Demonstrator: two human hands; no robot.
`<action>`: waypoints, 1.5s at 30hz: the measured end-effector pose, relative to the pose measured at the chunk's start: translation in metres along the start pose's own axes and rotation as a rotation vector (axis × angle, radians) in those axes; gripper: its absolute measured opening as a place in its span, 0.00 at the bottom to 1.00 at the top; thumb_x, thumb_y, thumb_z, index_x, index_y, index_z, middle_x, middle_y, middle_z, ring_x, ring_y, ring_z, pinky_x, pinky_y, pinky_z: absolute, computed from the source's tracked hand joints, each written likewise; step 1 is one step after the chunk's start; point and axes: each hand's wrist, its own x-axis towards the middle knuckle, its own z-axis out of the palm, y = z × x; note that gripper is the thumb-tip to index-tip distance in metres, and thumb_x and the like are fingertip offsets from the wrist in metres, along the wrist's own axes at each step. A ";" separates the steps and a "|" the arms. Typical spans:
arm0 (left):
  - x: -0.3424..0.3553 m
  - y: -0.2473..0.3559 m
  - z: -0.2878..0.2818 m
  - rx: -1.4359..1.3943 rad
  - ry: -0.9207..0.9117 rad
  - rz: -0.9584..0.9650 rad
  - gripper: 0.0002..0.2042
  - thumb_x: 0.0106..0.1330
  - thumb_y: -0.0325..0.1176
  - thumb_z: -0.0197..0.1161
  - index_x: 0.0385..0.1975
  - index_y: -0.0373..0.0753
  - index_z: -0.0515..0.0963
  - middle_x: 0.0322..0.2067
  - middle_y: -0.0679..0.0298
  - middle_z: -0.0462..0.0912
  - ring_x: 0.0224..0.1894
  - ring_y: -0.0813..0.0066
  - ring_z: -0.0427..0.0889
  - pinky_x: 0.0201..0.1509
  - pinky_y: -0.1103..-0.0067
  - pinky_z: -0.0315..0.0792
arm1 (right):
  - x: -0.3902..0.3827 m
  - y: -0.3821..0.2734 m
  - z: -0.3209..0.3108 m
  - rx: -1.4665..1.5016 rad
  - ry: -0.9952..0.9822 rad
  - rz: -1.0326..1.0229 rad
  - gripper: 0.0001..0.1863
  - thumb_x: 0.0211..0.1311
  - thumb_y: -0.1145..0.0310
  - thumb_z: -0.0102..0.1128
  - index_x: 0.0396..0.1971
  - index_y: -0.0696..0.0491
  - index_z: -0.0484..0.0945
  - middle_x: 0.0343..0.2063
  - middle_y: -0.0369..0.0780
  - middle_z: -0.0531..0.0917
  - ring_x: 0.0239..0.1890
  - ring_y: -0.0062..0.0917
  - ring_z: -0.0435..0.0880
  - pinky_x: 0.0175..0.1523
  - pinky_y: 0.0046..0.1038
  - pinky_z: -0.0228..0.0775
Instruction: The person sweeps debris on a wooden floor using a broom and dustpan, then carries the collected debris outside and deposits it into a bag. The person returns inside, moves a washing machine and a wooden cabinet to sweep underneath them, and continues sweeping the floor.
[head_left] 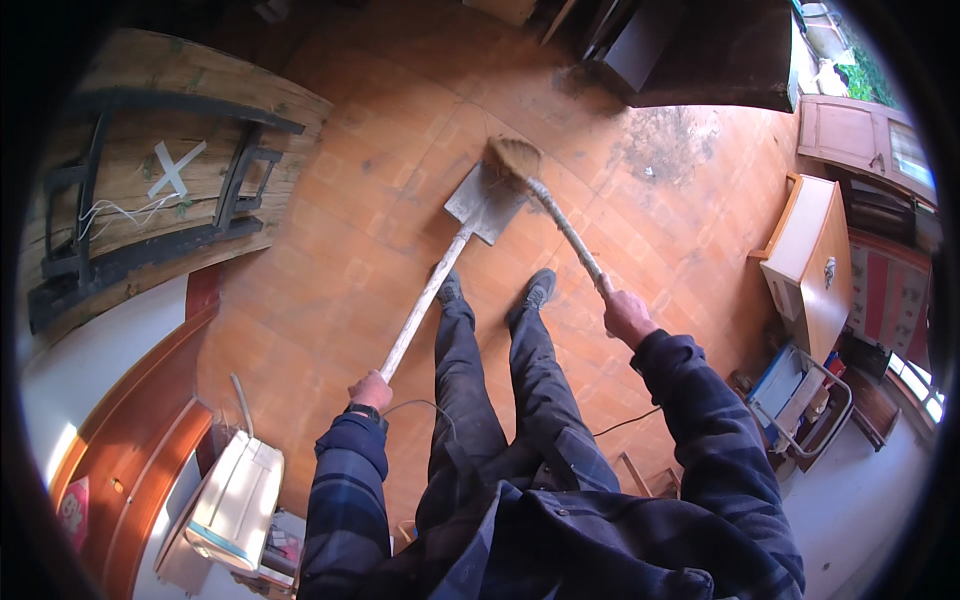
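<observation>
My left hand (370, 390) is closed round the pale wooden handle of a shovel (462, 214). Its flat, square metal blade rests on the orange tiled floor just ahead of my feet. In my right hand (629, 317) is the wrapped handle of a broom (570, 232), which slants forward and to the left. The straw head of that broom (516, 156) lies at the far edge of the shovel blade and hides part of it. Whatever lies on the blade under the straw is too dark to make out.
Dark dirt and debris (665, 140) spread over the floor at the far right, near a dark cabinet (715, 50). A wooden panel with dark bars (160, 175) stands at the left. At the right are a drawer unit (808, 262) and a metal-framed chair (797, 400). A pale container (238, 500) sits lower left.
</observation>
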 end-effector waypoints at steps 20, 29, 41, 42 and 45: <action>0.002 -0.015 -0.003 -0.079 0.011 -0.052 0.20 0.62 0.37 0.59 0.53 0.41 0.70 0.51 0.52 0.81 0.56 0.56 0.78 0.63 0.59 0.63 | -0.088 0.063 0.045 0.084 0.251 0.178 0.35 0.56 0.73 0.53 0.67 0.41 0.61 0.28 0.51 0.81 0.27 0.47 0.82 0.32 0.46 0.72; -0.003 -0.049 -0.017 -0.007 0.023 -0.088 0.19 0.62 0.35 0.58 0.54 0.41 0.70 0.50 0.53 0.81 0.56 0.55 0.78 0.63 0.58 0.62 | -0.060 -0.109 0.060 1.521 -0.035 0.248 0.24 0.57 0.79 0.50 0.55 0.45 0.70 0.16 0.30 0.66 0.13 0.16 0.64 0.16 0.23 0.56; -0.021 -0.032 0.020 -0.043 -0.007 -0.076 0.19 0.62 0.37 0.57 0.53 0.41 0.71 0.50 0.53 0.81 0.56 0.57 0.79 0.63 0.58 0.62 | -0.100 -0.054 -0.005 0.538 0.348 0.069 0.29 0.57 0.76 0.56 0.61 0.50 0.67 0.25 0.51 0.80 0.24 0.46 0.79 0.29 0.44 0.70; -0.022 -0.030 0.025 -0.043 -0.014 -0.085 0.19 0.62 0.37 0.57 0.53 0.41 0.71 0.50 0.53 0.81 0.56 0.57 0.79 0.63 0.58 0.62 | -0.085 -0.040 -0.018 0.378 0.390 0.027 0.29 0.57 0.76 0.55 0.62 0.49 0.66 0.26 0.54 0.80 0.28 0.51 0.80 0.31 0.48 0.70; -0.025 -0.027 0.034 -0.057 -0.022 -0.077 0.19 0.62 0.38 0.57 0.53 0.42 0.71 0.50 0.53 0.81 0.55 0.56 0.79 0.63 0.59 0.63 | -0.015 -0.015 -0.052 0.049 0.418 -0.012 0.27 0.58 0.75 0.51 0.60 0.49 0.67 0.24 0.51 0.81 0.28 0.48 0.81 0.31 0.48 0.71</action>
